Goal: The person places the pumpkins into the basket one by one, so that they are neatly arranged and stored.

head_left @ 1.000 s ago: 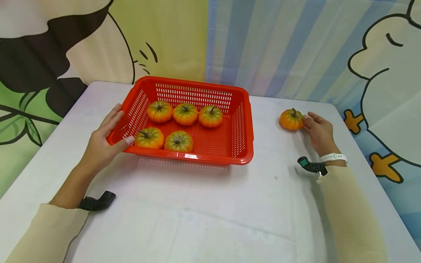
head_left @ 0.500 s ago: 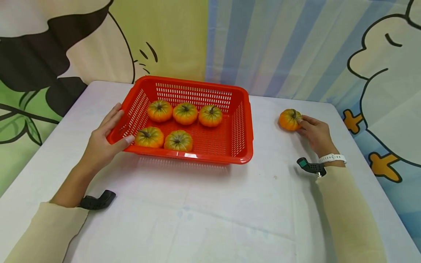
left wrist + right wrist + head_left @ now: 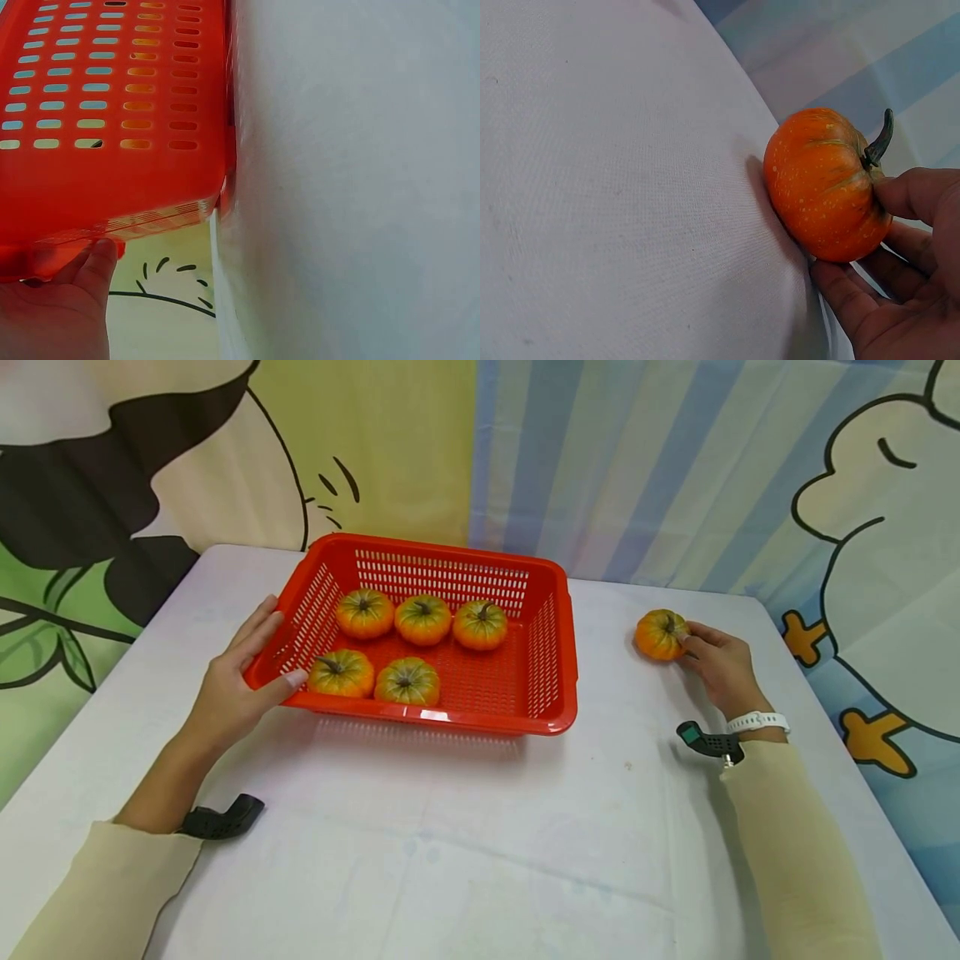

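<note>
In the head view a red plastic basket (image 3: 480, 706) with slotted walls stands on the white table, holding several small orange-green pumpkins (image 3: 423, 620). My left hand (image 3: 232, 693) grips its near left corner, thumb over the front rim and fingers along the left side. The left wrist view shows the basket's slotted wall (image 3: 112, 176) and fingers at its rim. Off to the right, my right hand (image 3: 723, 668) holds a lone small pumpkin (image 3: 657, 635). In the right wrist view the thumb presses this pumpkin (image 3: 821, 191) beside its dark stem, with fingers at its underside.
A white cloth covers the table (image 3: 465, 852). Behind it hangs a cartoon-printed curtain (image 3: 637, 468), close to the table's back and right edges. Black wrist devices (image 3: 223, 818) sit below both hands, and a white band (image 3: 757, 721) circles the right wrist.
My right hand has moved slightly left, and its thumb now lies on the lone pumpkin, which has shifted a little left. The left hand and basket stay in place.
</note>
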`<action>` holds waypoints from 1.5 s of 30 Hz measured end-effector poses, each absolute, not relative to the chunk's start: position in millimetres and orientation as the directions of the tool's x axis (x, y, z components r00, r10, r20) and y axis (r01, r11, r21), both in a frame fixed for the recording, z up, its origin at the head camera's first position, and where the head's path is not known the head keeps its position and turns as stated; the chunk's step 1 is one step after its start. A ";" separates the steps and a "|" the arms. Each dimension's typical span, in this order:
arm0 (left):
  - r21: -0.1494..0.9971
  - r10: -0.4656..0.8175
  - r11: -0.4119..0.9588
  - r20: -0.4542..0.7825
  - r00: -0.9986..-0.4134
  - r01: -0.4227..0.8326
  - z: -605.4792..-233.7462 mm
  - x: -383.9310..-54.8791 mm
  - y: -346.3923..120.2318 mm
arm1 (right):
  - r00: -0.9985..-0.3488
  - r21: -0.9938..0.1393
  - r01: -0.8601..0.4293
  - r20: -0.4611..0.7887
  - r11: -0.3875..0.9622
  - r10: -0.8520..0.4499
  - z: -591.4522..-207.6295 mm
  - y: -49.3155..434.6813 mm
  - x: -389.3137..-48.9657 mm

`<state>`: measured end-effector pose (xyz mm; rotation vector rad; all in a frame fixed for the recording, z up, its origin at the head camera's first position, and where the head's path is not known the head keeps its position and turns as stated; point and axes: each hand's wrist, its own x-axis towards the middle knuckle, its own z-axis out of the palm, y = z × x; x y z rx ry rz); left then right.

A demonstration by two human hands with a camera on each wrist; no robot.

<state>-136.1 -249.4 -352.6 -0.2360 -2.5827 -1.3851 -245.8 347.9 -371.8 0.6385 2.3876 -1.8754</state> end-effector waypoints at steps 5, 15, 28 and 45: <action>0.796 0.046 0.557 0.255 -0.966 0.237 -352.8 -135.8 -249.6 | -0.926 -0.941 0.312 -0.269 0.135 0.267 -369.0 345.6 -245.6; 0.800 0.050 0.552 0.249 -0.967 0.235 -350.8 -134.6 -251.3 | -0.966 -0.977 0.210 -0.212 -0.028 0.150 -354.1 326.2 -237.4; 0.801 0.043 0.553 0.248 -0.968 0.230 -352.6 -136.3 -249.8 | -0.996 -0.996 0.081 -0.083 -0.033 0.046 -325.9 300.0 -225.1; 0.807 0.053 0.534 0.267 -0.962 0.254 -351.9 -135.1 -247.9 | -0.996 -0.997 0.053 -0.056 0.052 -0.067 -288.6 274.8 -216.3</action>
